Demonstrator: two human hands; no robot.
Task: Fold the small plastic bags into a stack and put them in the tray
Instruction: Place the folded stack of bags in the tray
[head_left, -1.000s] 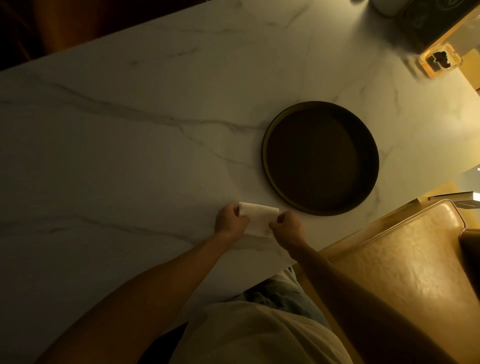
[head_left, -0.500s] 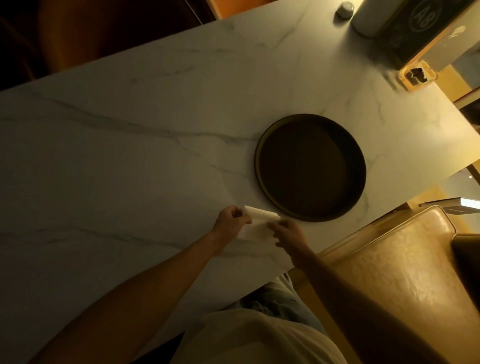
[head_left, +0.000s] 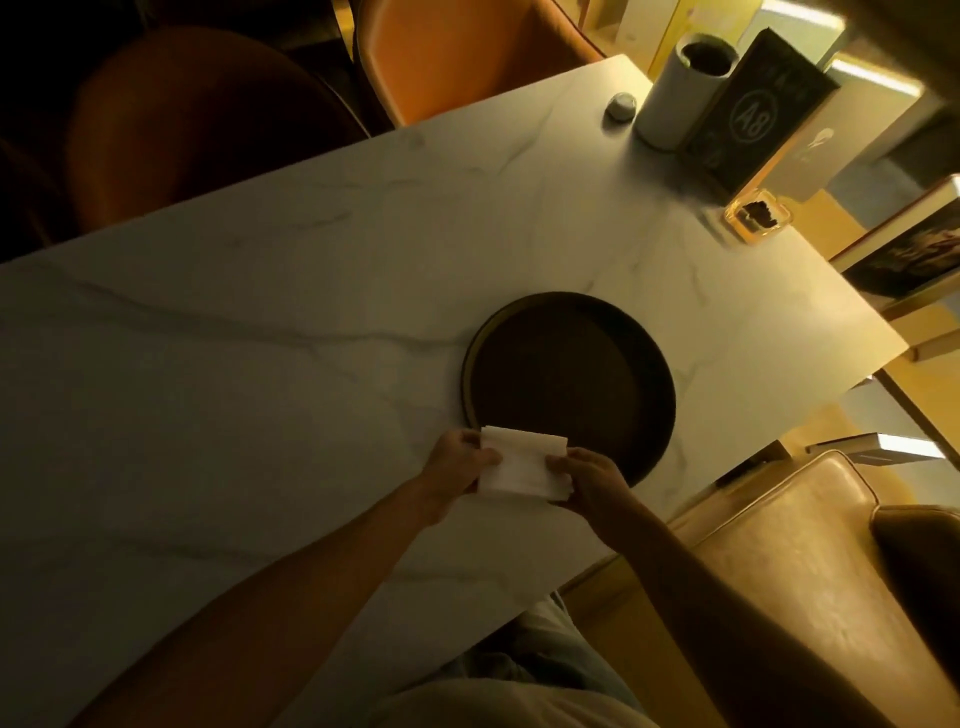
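A small white folded stack of plastic bags (head_left: 519, 463) is held between both hands near the table's front edge. My left hand (head_left: 457, 465) grips its left end and my right hand (head_left: 587, 478) grips its right end, thumbs on top. The stack's far edge overlaps the near rim of a dark round tray (head_left: 644, 358), which lies just beyond the hands with nothing in it. Whether the stack rests on the table or is lifted a little, I cannot tell.
The white marble table (head_left: 234, 389) stretches left and back. At the far right corner stand a white cylinder (head_left: 675, 98), a dark sign marked A8 (head_left: 753, 119), a small round knob (head_left: 621, 106) and a glass ashtray (head_left: 756, 218). Chairs surround the table; a tan seat (head_left: 805, 571) lies at right.
Both hands have carried the folded stack forward, so its far edge now overlaps the tray's near rim. The head has tilted up, bringing the table's far corner into view.
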